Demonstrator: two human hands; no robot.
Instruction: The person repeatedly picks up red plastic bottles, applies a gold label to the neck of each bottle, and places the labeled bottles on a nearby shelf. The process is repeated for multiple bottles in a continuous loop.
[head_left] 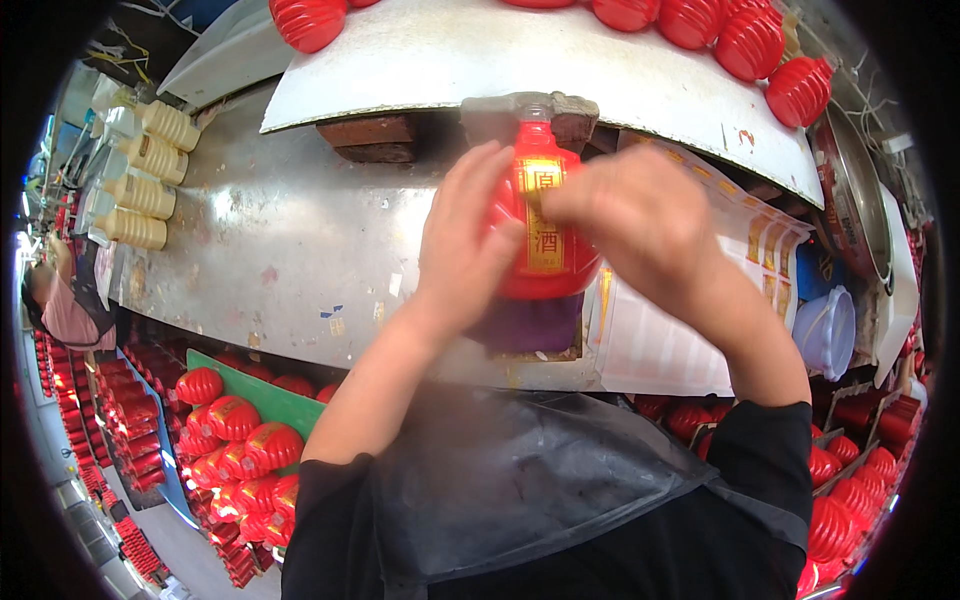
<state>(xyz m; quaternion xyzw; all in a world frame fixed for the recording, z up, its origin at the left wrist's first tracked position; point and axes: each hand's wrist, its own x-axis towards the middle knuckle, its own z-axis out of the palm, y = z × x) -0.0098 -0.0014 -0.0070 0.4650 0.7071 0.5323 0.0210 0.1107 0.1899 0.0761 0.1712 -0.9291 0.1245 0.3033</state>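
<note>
A red ribbed bottle (545,275) with a gold label down its front stands upright in the middle, its neck up against a grey metal fixture (500,110). My left hand (462,240) grips the bottle's left side, fingers wrapped around it. My right hand (640,215) is blurred and lies against the bottle's right side, fingertips on the gold label near its top. Under the bottle sits a dark purple pad (530,325) on the metal table (280,240).
A stack of white label sheets (670,330) lies right of the bottle. Several red bottles (750,40) line a raised shelf at the top; more fill crates (240,450) at lower left and lower right. Cream caps (150,190) sit at left, white bowls (830,330) at right. Another person (60,300) stands far left.
</note>
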